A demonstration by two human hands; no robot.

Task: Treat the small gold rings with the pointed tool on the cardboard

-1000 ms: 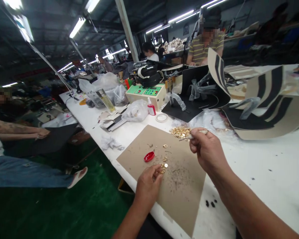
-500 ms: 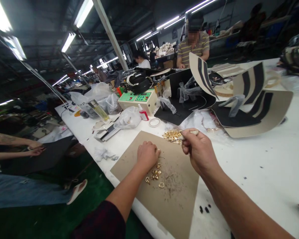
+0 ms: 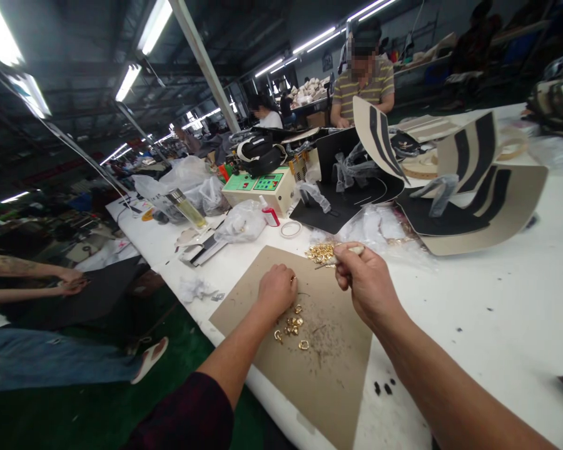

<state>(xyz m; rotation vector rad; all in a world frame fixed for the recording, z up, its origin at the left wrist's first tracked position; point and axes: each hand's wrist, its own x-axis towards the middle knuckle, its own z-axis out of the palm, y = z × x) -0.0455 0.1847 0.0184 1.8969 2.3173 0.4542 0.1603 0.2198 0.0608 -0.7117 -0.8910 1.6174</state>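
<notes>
If I drag the left hand (image 3: 275,291) carelessly, its wrist could scatter the loose gold fittings (image 3: 293,323) at the middle of the brown board (image 3: 326,400); should the hands meet, the exposed tip of my pointed tool (image 3: 358,250) could prick the left fingers. My right hand (image 3: 363,279) has its fingers clenched on that tool by the board's far-right edge, near the gold pile (image 3: 316,252). The left fingers curl over the board's far part; I can't tell whether they grip anything. The loose fittings lie nearer me than those fingers.

Right hand (image 3: 366,282) grips a tool (image 3: 330,261) beside gold pieces (image 3: 319,252)
</notes>
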